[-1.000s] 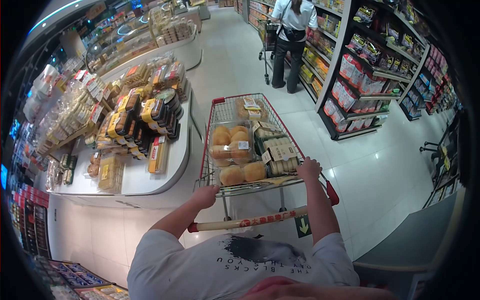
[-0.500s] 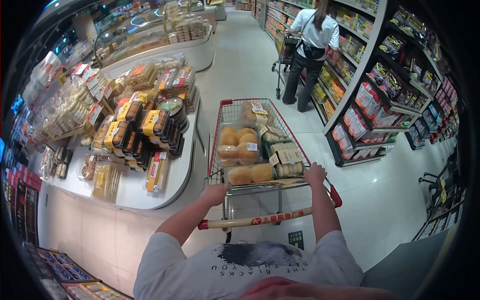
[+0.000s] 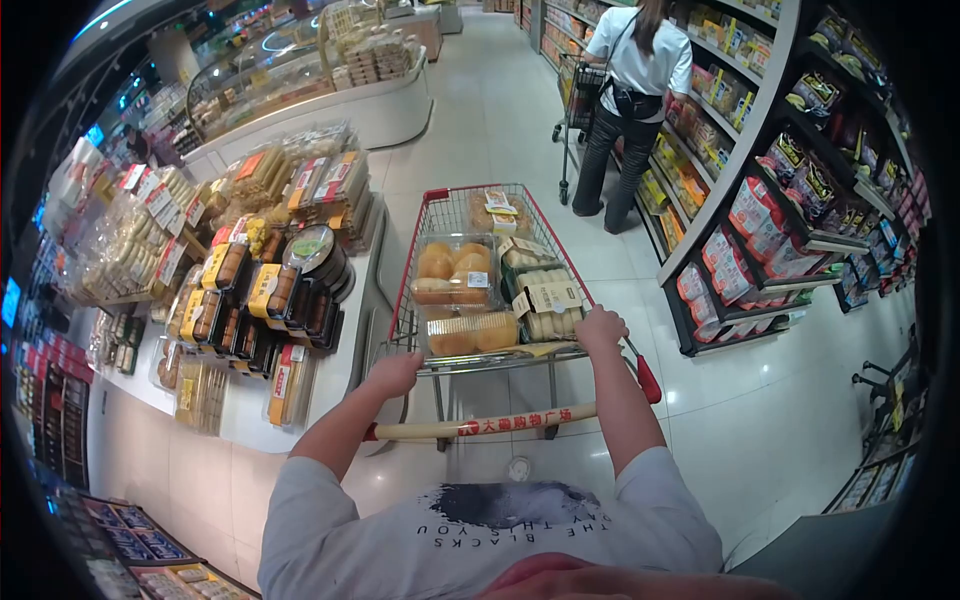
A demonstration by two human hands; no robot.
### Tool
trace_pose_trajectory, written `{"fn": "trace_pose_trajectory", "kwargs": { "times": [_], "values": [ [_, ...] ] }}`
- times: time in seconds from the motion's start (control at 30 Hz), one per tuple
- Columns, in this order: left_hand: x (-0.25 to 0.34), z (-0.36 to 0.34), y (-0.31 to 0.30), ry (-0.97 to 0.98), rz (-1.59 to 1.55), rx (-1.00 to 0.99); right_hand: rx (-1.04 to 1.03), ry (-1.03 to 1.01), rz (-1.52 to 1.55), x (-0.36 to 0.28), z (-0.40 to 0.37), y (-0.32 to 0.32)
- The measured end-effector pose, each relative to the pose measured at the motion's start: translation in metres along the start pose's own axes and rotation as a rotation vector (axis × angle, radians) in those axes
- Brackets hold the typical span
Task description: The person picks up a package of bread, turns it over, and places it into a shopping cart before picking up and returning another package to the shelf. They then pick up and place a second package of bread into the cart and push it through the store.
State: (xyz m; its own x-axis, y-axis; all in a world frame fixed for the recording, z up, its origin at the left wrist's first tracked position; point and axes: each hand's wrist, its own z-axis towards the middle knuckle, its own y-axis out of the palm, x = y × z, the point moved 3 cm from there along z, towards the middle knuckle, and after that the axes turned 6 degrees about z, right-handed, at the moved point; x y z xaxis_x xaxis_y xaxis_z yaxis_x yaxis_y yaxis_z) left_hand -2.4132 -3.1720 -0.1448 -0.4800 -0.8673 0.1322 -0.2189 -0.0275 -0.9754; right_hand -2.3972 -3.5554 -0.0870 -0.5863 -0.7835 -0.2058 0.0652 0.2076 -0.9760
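A wire shopping cart (image 3: 412, 290) with a red rim stands in front of me. My left hand (image 3: 396, 374) is closed on the near left corner of its rim, and my right hand (image 3: 602, 328) is closed on the near right corner. The cart's handle (image 3: 490, 424) passes below both hands, under my forearms. Inside lie a clear box of round buns (image 3: 453, 272), a pack of yellow bread (image 3: 472, 333), packs of pale pastries (image 3: 549, 303) and, at the far end, a labelled clear pack (image 3: 497, 212).
On the left, a white display counter (image 3: 240, 428) holds stacked baked goods (image 3: 231, 300). A person (image 3: 633, 100) stands ahead at the right beside a dark cart (image 3: 580, 95). Shelves of packaged goods (image 3: 740, 240) line the right side. Another counter (image 3: 385, 110) stands farther ahead.
The cart and both my hands sit further left in view. The left counter's goods and the right shelves have shifted slightly lower in view. Both hands keep their hold on the rim.
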Motion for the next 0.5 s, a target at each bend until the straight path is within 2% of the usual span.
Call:
{"fn": "trace_pose_trajectory", "kwargs": {
  "times": [0.07,0.17,0.3,0.5],
  "values": [
    [0.000,0.023,-0.006,-0.038,-0.019,0.017,0.029,-0.012,-0.022,-0.010,0.030,-0.002],
    [0.000,0.057,-0.016,-0.089,-0.017,-0.004,-0.046,-0.044,-0.022,-0.025,0.060,-0.020],
    [0.000,0.101,-0.036,-0.115,-0.022,0.005,-0.005,-0.100,-0.022,-0.047,0.115,-0.028],
    [-0.020,0.154,-0.061,-0.121,-0.026,-0.015,-0.052,-0.099,0.000,-0.082,0.176,-0.031]
  ]
}}
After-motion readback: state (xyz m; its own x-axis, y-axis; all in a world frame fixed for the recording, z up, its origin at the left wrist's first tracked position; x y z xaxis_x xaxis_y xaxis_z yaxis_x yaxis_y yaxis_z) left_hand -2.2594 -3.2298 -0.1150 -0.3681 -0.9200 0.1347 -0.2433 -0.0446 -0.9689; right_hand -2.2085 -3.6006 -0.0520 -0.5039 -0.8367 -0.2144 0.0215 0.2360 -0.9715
